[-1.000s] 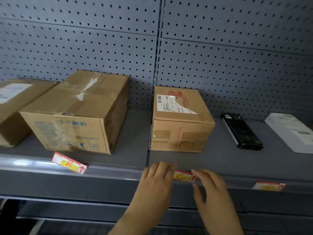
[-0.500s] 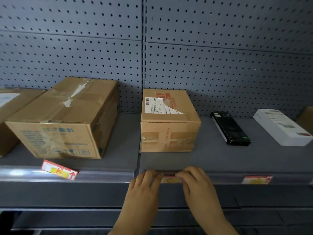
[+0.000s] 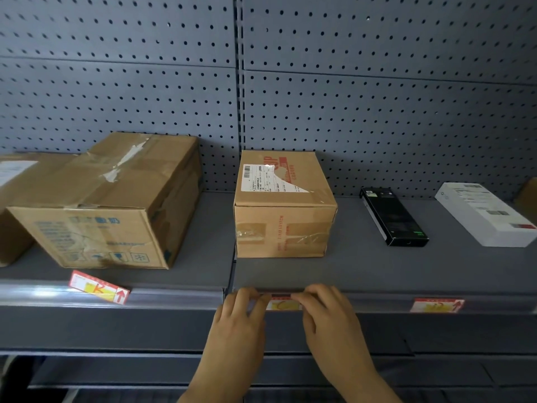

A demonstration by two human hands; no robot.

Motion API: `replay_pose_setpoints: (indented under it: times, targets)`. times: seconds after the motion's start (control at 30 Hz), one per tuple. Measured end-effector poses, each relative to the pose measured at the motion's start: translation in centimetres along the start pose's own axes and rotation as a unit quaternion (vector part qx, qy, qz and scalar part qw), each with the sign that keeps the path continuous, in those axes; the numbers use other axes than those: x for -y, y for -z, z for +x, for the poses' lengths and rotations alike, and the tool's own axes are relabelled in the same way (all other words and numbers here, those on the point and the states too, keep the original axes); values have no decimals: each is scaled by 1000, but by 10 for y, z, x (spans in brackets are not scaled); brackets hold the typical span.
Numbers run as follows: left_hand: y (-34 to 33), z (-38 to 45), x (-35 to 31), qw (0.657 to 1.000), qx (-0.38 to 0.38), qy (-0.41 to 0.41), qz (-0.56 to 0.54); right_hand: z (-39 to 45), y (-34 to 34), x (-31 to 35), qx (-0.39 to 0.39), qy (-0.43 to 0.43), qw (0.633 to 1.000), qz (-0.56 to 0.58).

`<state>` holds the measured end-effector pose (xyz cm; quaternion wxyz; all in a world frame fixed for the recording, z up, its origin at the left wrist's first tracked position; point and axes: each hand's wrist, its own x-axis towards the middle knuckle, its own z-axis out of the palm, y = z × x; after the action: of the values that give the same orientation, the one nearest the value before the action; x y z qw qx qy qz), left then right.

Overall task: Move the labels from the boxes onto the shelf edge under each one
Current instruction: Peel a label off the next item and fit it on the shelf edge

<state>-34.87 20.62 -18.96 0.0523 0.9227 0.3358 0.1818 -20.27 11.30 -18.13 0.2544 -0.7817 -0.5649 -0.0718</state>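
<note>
A small cardboard box [image 3: 283,210] with a white shipping sticker stands mid-shelf. Directly under it, a red-and-yellow label [image 3: 283,304] lies flat against the shelf edge strip [image 3: 180,296]. My left hand [image 3: 241,318] pinches its left end and my right hand [image 3: 328,315] presses its right end, so only the label's middle shows. A second label [image 3: 99,287] sits tilted on the strip below the large box [image 3: 110,202]. A third label [image 3: 437,305] sits in the strip below the black box [image 3: 393,216].
A white flat box [image 3: 485,213] lies at the right, with a brown corner beyond it. Another cardboard box [image 3: 17,196] stands at the far left. Grey pegboard backs the shelf. Lower shelves run beneath my hands.
The label went from tilted between my fingers to flat against the shelf strip. Both hands closed in on its ends. My view shifted right and slightly up.
</note>
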Motion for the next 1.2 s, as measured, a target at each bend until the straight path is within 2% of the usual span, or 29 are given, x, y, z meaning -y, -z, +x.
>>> replay_pose_setpoints:
  times: [0.2,0.33,0.5,0.6,0.77,0.9,1.1,1.2]
  targets:
    - [4,-3,2,1000,-12,-1,-7,-2,3,-1,-8,-7,1000,12]
    - [13,-7,10,997,-40,41,-48,-5,9,-7,-45,-53,996,52]
    - [22,-15,21,995,-46,74,-45,-8,14,-14,-80,-100,985,112]
    - [27,-26,38,995,-46,82,-36,-7,13,-6,-105,-92,982,129]
    - [47,-50,82,994,-39,97,-27,-3,-11,51,-103,18,984,146]
    - [72,-60,134,988,-64,140,-8,11,-44,110,-38,97,982,156]
    - [114,-60,230,986,-75,150,-12,36,-91,192,-16,103,987,121]
    - [125,-55,264,993,-59,101,-28,48,-108,230,15,40,994,103]
